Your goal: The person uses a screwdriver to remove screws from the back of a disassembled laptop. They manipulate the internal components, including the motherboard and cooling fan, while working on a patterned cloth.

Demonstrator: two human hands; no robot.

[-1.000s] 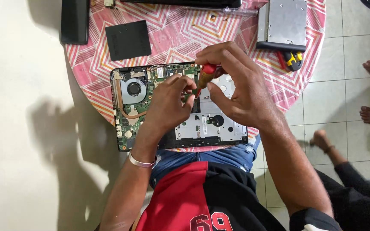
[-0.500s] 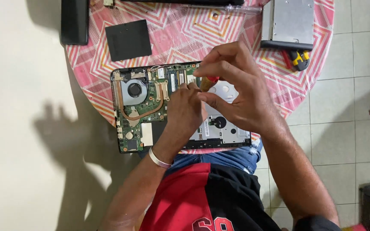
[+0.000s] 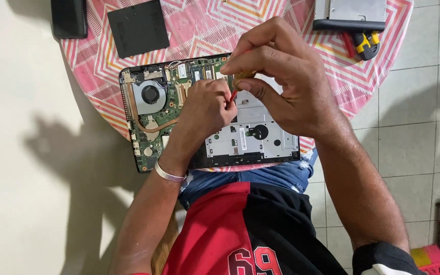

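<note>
An opened laptop base (image 3: 250,140) lies on a round table with a pink patterned cloth (image 3: 215,25), its green circuit board and round fan (image 3: 150,95) exposed. My left hand (image 3: 204,109) rests on the board's middle, fingers curled around the shaft of a red-handled screwdriver (image 3: 234,94). My right hand (image 3: 281,81) is above it, fingers pinched on the screwdriver's top, which is mostly hidden. A silver bracelet sits on my left wrist.
A black square cover panel (image 3: 138,28) and a dark flat device (image 3: 70,18) lie at the table's far left. A grey optical drive (image 3: 350,12) and a yellow-and-black tool (image 3: 365,43) sit at the far right. Tiled floor lies to the right.
The view has shifted slightly. My left hand slid a little down the board, and my right hand stayed pinched over the screwdriver, whose red handle is now more hidden.
</note>
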